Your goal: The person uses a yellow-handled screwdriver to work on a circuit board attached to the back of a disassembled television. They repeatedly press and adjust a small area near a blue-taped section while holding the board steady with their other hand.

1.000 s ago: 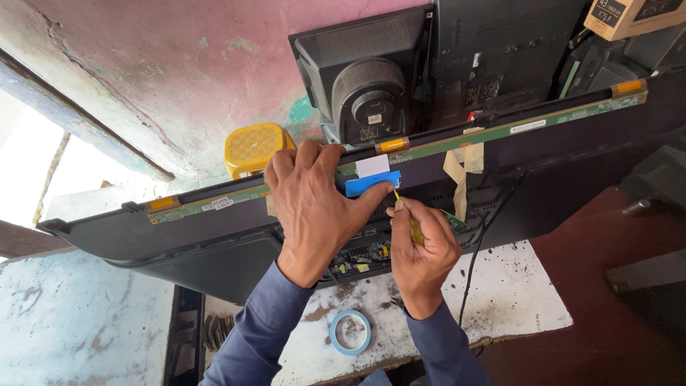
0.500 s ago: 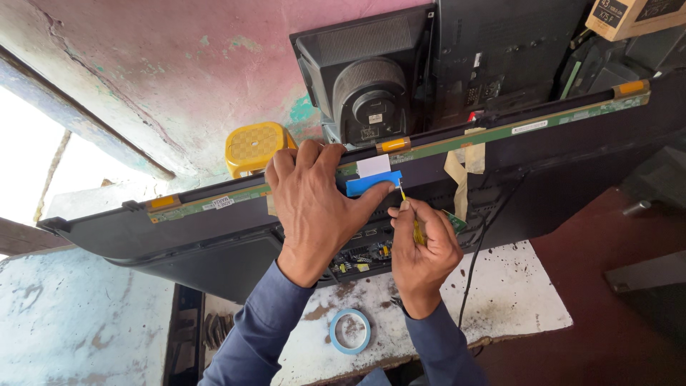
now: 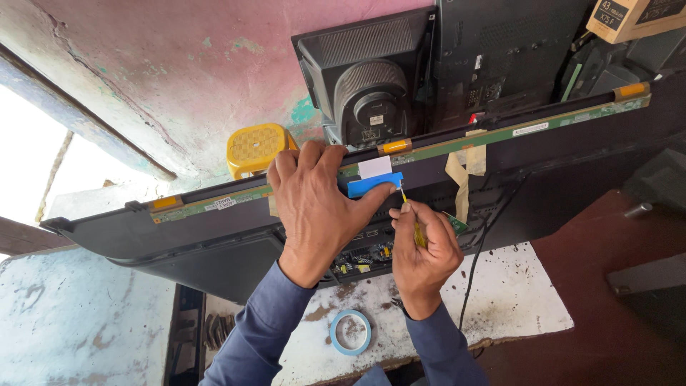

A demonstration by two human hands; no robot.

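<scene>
Pressing the panel's top edge (image 3: 500, 136), left hand (image 3: 314, 207) crowds right hand (image 3: 421, 250).

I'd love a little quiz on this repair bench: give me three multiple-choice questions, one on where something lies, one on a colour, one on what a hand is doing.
1. Where does the pale blue roll of tape lie?
A. on the stained white worktop, below the hands
B. on the yellow stool
C. on the long circuit strip

2. What colour is the tab under the left hand's thumb?
A. red
B. blue
C. green

3. What is the right hand doing?
A. resting open and flat
B. gripping a slim yellow-handled tool
C. holding the tape roll

Answers: 1 A, the roll sits on the worktop between the two sleeves. 2 B, the tab is plainly blue beside the left hand. 3 B, the fingers are closed around the tool, tip pointing up at the tab.
</scene>
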